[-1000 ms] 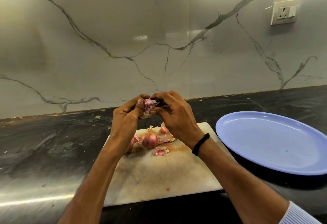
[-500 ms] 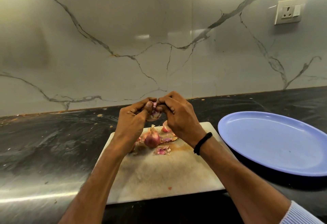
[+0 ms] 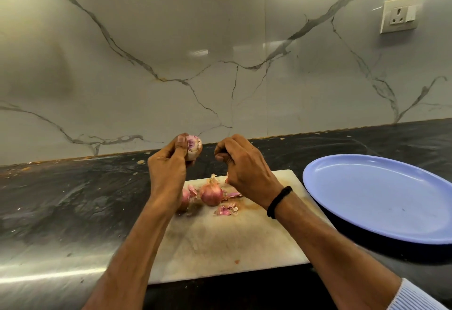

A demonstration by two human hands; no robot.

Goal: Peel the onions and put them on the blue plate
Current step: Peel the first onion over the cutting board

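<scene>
My left hand [image 3: 168, 165] grips a small, partly peeled onion [image 3: 194, 146] above the far edge of the white cutting board [image 3: 225, 243]. My right hand [image 3: 242, 163] hovers a short gap to the right of it with its fingers curled; whether it pinches a bit of skin is hidden. An unpeeled reddish onion [image 3: 211, 193] stands on the board below the hands. Another onion [image 3: 185, 199] lies half hidden behind my left wrist. The blue plate [image 3: 381, 197] sits on the counter to the right of the board with nothing on it.
Loose pink onion skins [image 3: 227, 209] lie scattered on the board around the onions. The dark stone counter [image 3: 73, 199] runs along a marble-patterned wall. A wall socket [image 3: 401, 15] is mounted high on the right.
My two hands were together on the onion; now my right hand has pulled away to the right, and my left hand holds the onion alone, slightly higher.
</scene>
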